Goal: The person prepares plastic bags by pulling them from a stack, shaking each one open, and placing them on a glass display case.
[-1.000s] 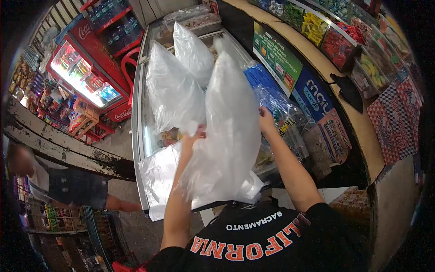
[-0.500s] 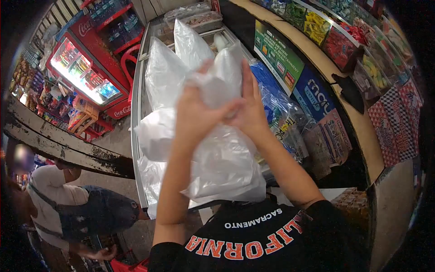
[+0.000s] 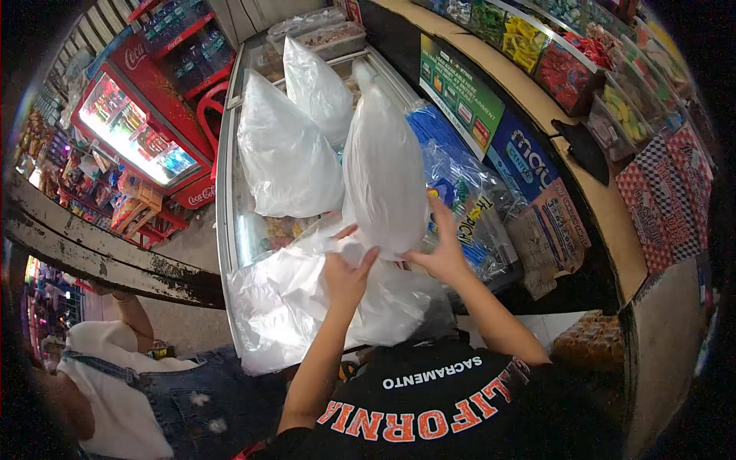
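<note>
A tall, filled white plastic bag (image 3: 386,169) with a pointed top rests over the glass-topped case, its contents hidden. My left hand (image 3: 349,274) grips its lower left edge, thumb in front and a fingertip showing behind. On the lower right side, my right hand (image 3: 445,249) holds the same bag between thumb and fingers. Two more filled white plastic bags stand just beyond: a wide one (image 3: 285,153) to the left and a narrower one (image 3: 316,88) behind it. Under my wrists spreads crumpled, loose clear-and-white plastic (image 3: 291,307).
Packs of blue straws (image 3: 460,169) lie along the right of the display case (image 3: 227,199). A wooden ledge (image 3: 537,100) carries tubs of sweets (image 3: 529,46). A red drinks fridge (image 3: 146,115) stands at the far left. Another person in a white top (image 3: 107,383) is close on my left.
My hands have come down toward me, from around the upper part of the bag to its lower end. The bag now shows at full height. The other person has come nearer.
</note>
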Available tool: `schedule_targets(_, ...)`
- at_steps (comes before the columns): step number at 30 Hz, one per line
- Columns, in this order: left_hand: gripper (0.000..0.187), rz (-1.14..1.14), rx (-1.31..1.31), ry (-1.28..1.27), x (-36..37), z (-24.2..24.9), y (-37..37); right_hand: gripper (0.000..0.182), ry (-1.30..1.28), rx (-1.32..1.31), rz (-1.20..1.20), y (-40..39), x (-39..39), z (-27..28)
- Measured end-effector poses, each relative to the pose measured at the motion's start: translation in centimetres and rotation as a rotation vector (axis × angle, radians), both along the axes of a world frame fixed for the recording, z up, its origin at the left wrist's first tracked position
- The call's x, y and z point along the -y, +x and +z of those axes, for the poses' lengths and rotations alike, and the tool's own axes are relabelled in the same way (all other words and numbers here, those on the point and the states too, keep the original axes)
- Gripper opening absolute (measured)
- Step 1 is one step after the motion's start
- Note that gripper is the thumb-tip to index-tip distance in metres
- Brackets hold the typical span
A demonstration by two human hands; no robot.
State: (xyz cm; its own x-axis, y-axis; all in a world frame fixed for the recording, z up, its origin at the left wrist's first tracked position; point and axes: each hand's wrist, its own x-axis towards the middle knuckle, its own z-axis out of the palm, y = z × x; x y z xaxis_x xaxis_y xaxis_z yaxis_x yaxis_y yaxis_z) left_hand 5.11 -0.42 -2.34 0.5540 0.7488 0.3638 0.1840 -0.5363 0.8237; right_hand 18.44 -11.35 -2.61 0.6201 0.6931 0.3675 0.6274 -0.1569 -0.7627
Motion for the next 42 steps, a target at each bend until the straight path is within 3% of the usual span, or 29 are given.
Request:
schedule_targets(2,0.031,-0.039,0.206,-0.304,0.6,3.2,-1.3,0.088,0.172,-0.359,-0.059,-1.3,1.9,6.2)
schedule_targets(3,0.016,-0.001,0.267,-0.326,1.3,5.3,-1.5,0.088,0.166,-0.365,-0.058,-1.7,2.4,7.7)
schedule_targets(5,0.013,0.003,0.436,-0.23,1.5,6.8,-1.5,0.08,0.251,-0.449,0.288,-2.8,2.9,10.1)
schedule_targets(6,0.013,0.001,0.435,-0.227,1.7,7.5,-1.4,0.076,0.059,-0.256,0.369,-3.6,3.0,11.0)
schedule_targets(8,0.011,-0.01,0.579,-0.295,2.3,8.5,-1.0,0.068,-0.001,-0.148,0.395,-5.0,2.0,9.0)
schedule_targets(10,0.012,-0.035,0.555,-0.329,1.9,8.9,-1.1,0.059,-0.065,-0.04,0.424,-5.4,1.7,7.4)
schedule_targets(12,0.013,-0.051,0.537,-0.362,1.2,9.0,-1.4,0.035,-0.181,-0.44,0.483,-4.9,1.9,6.8)
schedule_targets(13,0.014,0.01,0.529,-0.415,0.7,8.8,-1.6,0.035,-0.182,-0.443,0.483,-4.6,2.2,7.0)
schedule_targets(15,0.015,0.063,0.516,-0.474,0.2,8.7,-2.2,0.021,-0.082,-0.535,0.317,-3.8,2.7,7.6)
schedule_targets(16,0.016,0.114,0.489,-0.529,0.0,8.8,-2.5,0.012,0.027,-0.456,0.294,-3.4,2.9,7.7)
schedule_targets(19,0.018,0.17,0.408,-0.636,-1.5,9.1,-4.1,0.01,0.168,-0.452,0.194,-1.7,3.8,7.4)
schedule_targets(21,0.019,-0.095,0.479,-0.766,-2.6,8.6,-4.9,0.012,0.211,-0.414,0.121,-1.4,4.0,7.6)
schedule_targets(25,0.047,-0.247,0.545,-0.738,-0.9,8.7,-4.0,0.015,0.229,-0.316,0.094,-2.1,4.0,7.6)
schedule_targets(26,0.059,-0.331,0.454,-0.783,-0.9,8.6,-4.2,0.016,0.226,-0.317,0.108,-2.4,3.8,7.6)
schedule_targets(27,0.048,-0.238,0.436,-0.748,0.1,8.6,-3.3,0.016,0.227,-0.316,0.109,-2.7,3.7,7.8)
schedule_targets(29,0.031,-0.101,0.322,-0.756,0.6,8.8,-2.6,0.02,0.005,-0.209,0.371,-3.0,3.6,9.0)
schedule_targets(30,0.031,-0.102,0.322,-0.756,0.6,8.9,-2.6,0.034,-0.23,-0.149,0.529,-3.0,3.8,10.1)
schedule_targets(31,0.025,-0.095,0.341,-0.769,0.4,9.0,-2.7,0.034,-0.23,-0.15,0.528,-2.6,4.1,9.9)
schedule_targets(33,0.019,-0.087,0.358,-0.781,0.2,9.4,-3.1,0.042,-0.385,0.13,0.945,-1.5,4.9,9.2)
schedule_targets(35,0.018,-0.151,0.299,-0.721,0.3,9.9,-3.6,0.053,-0.502,0.086,0.961,-0.5,4.5,10.4)
schedule_targets(38,0.017,-0.207,0.281,-0.736,1.3,10.7,-3.8,0.058,-0.074,-0.457,0.64,-0.7,3.3,11.9)
schedule_targets(39,0.017,-0.257,0.32,-0.726,1.5,10.8,-3.7,0.058,-0.073,-0.458,0.639,-1.1,2.7,11.7)
schedule_targets(41,0.016,-0.295,0.295,-0.768,1.6,10.8,-4.1,0.055,0.16,-0.691,0.67,-2.4,1.3,10.9)
schedule_targets(42,0.016,-0.312,0.261,-0.759,1.7,11.0,-4.1,0.044,0.201,-0.716,0.643,-3.2,0.8,10.9)
